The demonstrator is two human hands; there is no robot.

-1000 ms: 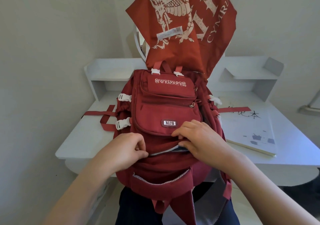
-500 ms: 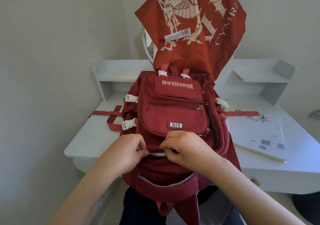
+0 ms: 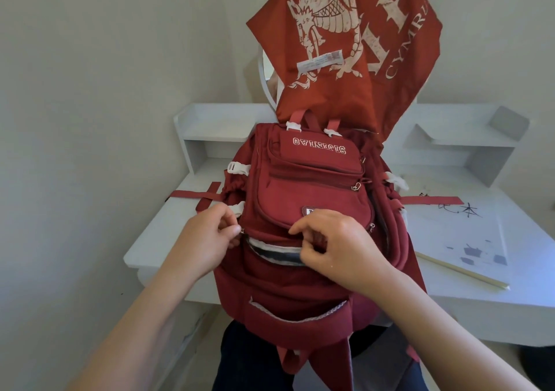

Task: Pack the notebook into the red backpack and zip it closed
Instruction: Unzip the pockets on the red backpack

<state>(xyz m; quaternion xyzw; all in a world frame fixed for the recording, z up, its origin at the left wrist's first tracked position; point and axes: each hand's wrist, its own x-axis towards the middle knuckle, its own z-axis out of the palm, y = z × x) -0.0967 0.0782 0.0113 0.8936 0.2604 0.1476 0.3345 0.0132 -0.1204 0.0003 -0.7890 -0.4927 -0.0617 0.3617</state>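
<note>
The red backpack lies on the white desk's front edge, its top hanging toward me. A zipped opening across its middle gapes, showing pale lining and a dark edge inside. My left hand pinches the metal zipper pull at the opening's left end. My right hand grips the fabric at the opening's right side. A white notebook with black characters lies flat on the desk, to the right of the backpack.
The white desk has raised shelf units at the back left and right. A red cloth with a white dragon print hangs over a round mirror behind the backpack. Red straps trail across the desk on both sides.
My left hand has pulled the zipper pull leftward, and the opening now gapes wider than half a second ago. My right hand has shifted right along the opening.
</note>
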